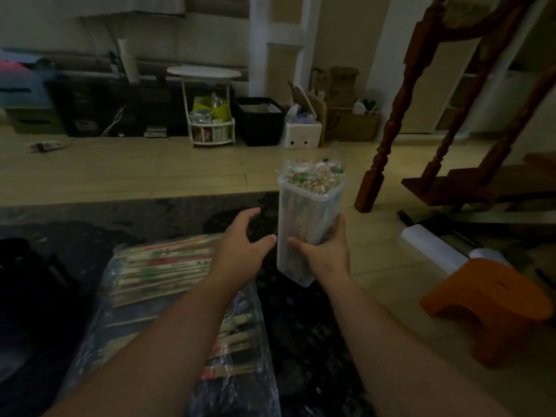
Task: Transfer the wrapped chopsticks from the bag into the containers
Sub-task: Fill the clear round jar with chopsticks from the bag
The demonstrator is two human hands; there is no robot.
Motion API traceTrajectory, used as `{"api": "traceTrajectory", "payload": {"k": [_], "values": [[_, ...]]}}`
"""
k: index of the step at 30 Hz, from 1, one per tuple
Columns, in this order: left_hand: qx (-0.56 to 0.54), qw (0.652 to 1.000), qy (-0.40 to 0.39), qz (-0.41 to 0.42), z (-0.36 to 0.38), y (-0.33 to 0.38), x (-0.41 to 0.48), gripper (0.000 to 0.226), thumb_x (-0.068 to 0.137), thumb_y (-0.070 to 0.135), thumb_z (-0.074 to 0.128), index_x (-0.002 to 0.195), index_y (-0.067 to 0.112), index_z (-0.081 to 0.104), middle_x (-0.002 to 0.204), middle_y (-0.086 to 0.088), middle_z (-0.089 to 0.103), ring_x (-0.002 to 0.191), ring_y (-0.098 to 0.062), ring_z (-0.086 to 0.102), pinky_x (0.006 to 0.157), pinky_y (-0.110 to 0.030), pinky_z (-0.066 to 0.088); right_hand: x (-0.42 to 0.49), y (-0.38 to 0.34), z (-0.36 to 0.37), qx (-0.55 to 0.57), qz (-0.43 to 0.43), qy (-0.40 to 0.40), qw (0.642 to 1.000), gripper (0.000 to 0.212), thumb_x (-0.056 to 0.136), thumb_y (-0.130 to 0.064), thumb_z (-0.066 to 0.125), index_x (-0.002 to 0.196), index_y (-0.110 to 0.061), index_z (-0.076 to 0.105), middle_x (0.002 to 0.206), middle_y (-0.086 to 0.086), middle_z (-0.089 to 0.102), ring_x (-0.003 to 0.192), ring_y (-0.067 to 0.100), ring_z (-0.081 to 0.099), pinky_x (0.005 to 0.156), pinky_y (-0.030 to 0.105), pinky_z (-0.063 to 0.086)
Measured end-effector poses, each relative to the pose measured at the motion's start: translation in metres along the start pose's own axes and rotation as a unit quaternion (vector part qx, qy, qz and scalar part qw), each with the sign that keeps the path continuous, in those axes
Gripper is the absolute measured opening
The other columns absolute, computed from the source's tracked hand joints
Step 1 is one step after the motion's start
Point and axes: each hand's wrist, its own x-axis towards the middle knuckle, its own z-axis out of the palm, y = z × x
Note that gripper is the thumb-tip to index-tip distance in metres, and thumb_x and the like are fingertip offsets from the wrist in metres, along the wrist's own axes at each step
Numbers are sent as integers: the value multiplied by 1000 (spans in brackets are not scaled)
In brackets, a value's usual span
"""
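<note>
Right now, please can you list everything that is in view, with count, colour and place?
Container: one, clear plastic, full of chopsticks, held up at centre.
Wrapped chopsticks: many, red, green and white wrappers, inside the bag.
Bag: one, clear plastic, on the dark counter.
Stool: one, orange, floor at right.
Side table: one, white, by the far wall.
Bin: one, black, beside the side table.
Left hand: open, next to the container.
Right hand: gripping the container.
</note>
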Motion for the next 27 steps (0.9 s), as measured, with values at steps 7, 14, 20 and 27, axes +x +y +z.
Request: {"api": "traceTrajectory", "payload": {"k": [7,14,20,27], "values": [[11,1000,-18,-9,3,-12,-6,59,91,35,66,143,35,38,150,7,39,135,-17,38,101,-37,41,-11,16,0,-25,13,-19,999,89,59,-39,90,127,-43,32,122,-7,56,108,16,58,86,41,56],[2,1000,22,-17,-32,-23,-37,54,88,28,69,136,34,46,143,2,47,129,-16,45,99,-42,46,-49,19,2,-16,150,-8,988,53,78,-21,78,126,-14,58,122,4,65,104,23,62,85,33,52],[14,995,96,-16,-77,-31,-80,47,86,26,71,128,36,51,129,13,49,118,-5,44,101,-38,44,-96,-10,12,-5,144,30,989,25,90,-23,67,113,-15,63,107,1,61,91,16,54,76,28,41],[25,987,161,-8,-137,-40,-141,48,86,29,72,126,38,48,128,17,48,121,-4,43,100,-31,40,-162,-52,40,-20,45,-123,991,21,93,-22,64,113,-15,67,104,-3,65,91,8,56,80,22,40]]}}
